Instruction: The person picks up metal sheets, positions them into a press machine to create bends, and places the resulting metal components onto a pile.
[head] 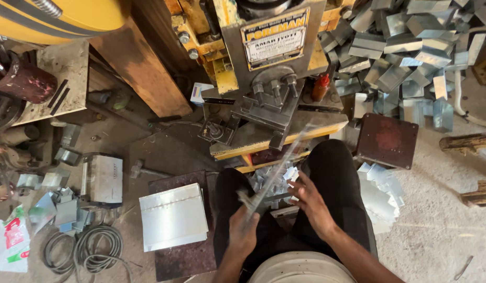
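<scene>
Dusty workshop floor is lying all around the press (274, 68) you are sitting at. Your left hand (243, 230) is closing around a thin metal strip (277, 167), blurred, slanting up toward the press; your right hand (311, 202) is touching it with fingers spread. Keep it flat, fingers clear of the die. Above it, a yellow-rimmed rectangular plate (275, 37) is facing you; a red-and-white bag (9, 243) is lying far left.

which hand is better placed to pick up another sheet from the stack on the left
Left, probably. The left hand is nearer the sheet stack, though it grips a metal strip. The right hand is on the far side.
</scene>
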